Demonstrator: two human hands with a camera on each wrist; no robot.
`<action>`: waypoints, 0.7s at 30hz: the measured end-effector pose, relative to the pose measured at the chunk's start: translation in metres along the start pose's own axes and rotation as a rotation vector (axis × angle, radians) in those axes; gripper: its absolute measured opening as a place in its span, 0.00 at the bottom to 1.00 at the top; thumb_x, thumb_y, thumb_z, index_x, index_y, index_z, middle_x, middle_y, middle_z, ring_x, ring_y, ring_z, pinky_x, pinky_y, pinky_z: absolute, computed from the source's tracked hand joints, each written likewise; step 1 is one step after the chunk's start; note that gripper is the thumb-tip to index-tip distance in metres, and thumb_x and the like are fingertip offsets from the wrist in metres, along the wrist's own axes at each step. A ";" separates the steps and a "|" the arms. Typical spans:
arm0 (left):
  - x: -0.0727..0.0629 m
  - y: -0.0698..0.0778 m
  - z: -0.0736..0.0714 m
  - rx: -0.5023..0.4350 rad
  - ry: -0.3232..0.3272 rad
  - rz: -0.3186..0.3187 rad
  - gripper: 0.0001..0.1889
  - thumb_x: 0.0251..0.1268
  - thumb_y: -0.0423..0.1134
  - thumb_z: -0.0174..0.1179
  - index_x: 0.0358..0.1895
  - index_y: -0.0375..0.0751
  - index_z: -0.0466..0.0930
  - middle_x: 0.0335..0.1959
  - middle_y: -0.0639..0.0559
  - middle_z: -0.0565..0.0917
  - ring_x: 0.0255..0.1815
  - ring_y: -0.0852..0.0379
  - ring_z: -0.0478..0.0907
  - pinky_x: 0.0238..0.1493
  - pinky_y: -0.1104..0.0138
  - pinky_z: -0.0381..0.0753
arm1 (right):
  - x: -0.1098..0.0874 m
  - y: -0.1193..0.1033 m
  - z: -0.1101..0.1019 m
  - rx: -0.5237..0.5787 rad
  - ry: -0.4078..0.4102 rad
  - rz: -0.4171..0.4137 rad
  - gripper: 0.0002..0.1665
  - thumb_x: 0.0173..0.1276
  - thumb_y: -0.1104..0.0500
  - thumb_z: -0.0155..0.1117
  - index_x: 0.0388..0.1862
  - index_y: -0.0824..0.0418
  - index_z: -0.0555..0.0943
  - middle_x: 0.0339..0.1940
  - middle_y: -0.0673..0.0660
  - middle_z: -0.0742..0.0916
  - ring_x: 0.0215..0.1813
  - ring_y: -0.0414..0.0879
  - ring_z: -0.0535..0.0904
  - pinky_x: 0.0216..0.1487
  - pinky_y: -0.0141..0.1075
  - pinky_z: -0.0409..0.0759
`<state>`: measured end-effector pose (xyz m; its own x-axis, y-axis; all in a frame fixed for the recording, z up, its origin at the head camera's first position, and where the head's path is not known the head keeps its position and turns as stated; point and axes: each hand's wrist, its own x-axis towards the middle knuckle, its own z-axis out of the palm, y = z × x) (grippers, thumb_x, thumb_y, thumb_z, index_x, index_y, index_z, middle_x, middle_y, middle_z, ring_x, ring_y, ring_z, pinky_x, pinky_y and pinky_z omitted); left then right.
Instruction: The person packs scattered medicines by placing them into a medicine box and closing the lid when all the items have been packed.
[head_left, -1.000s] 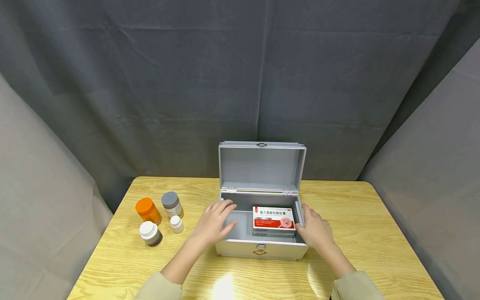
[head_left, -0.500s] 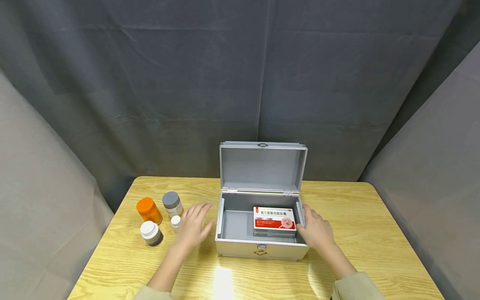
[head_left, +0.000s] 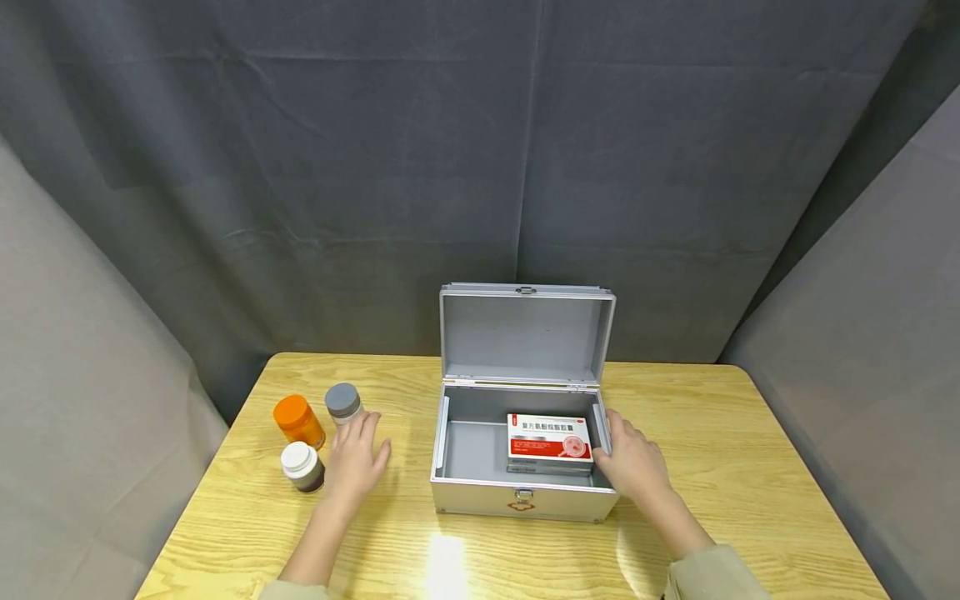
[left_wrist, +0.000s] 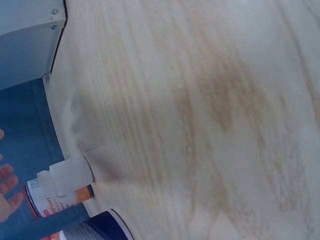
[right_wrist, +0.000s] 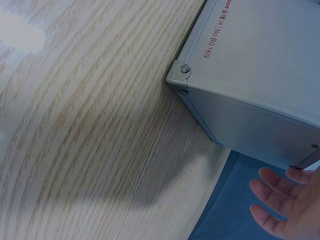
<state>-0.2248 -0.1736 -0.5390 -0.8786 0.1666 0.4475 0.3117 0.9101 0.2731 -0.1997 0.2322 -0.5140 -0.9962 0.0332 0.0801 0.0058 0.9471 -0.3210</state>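
Observation:
In the head view my left hand (head_left: 350, 460) hovers at the bottle group on the left, fingers loosely extended. It hides the small white bottle (left_wrist: 72, 176), which shows in the left wrist view with fingertips a little apart from it. Just beyond the fingers stands the grey-capped bottle (head_left: 344, 402). My right hand (head_left: 634, 460) holds the right rim of an aluminium first-aid case (head_left: 487, 497), thumb on the inner side and fingers outside. The lid (head_left: 525, 337) of the case stands up. Inside, toward the right, lies a red-and-white medicine box (head_left: 549, 438) on grey packaging.
Left of my left hand stand an orange-capped bottle (head_left: 298, 421) and a white-capped bottle (head_left: 302, 467) with a dark body. All of this is on a wooden table (head_left: 720, 467), with grey curtains (head_left: 375, 167) behind and at both sides.
My left hand has moved left, from over the left rim of the case to the bottles, and covers the small white bottle. The right hand stays on the right rim.

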 end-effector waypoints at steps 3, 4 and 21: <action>-0.002 -0.004 0.002 0.017 -0.018 -0.038 0.23 0.56 0.40 0.60 0.54 0.33 0.71 0.52 0.38 0.74 0.54 0.42 0.69 0.57 0.48 0.65 | 0.000 0.000 0.000 0.000 -0.002 0.000 0.39 0.57 0.52 0.58 0.64 0.69 0.59 0.54 0.72 0.75 0.52 0.68 0.73 0.45 0.60 0.69; -0.003 -0.005 0.003 0.025 -0.021 -0.048 0.23 0.56 0.41 0.60 0.54 0.33 0.71 0.52 0.38 0.74 0.53 0.42 0.69 0.57 0.48 0.66 | 0.000 0.000 0.000 -0.001 -0.003 0.001 0.39 0.57 0.52 0.58 0.64 0.69 0.60 0.54 0.72 0.75 0.52 0.68 0.73 0.45 0.60 0.69; -0.011 -0.020 0.019 0.030 -0.039 -0.157 0.20 0.52 0.36 0.60 0.50 0.33 0.73 0.47 0.38 0.72 0.50 0.40 0.68 0.52 0.47 0.67 | 0.000 -0.001 -0.001 0.005 0.012 -0.002 0.39 0.56 0.52 0.59 0.63 0.69 0.60 0.53 0.72 0.76 0.50 0.67 0.74 0.44 0.60 0.70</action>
<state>-0.2287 -0.1868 -0.5653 -0.9294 0.0354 0.3673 0.1589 0.9368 0.3117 -0.1992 0.2315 -0.5127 -0.9951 0.0355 0.0920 0.0036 0.9456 -0.3252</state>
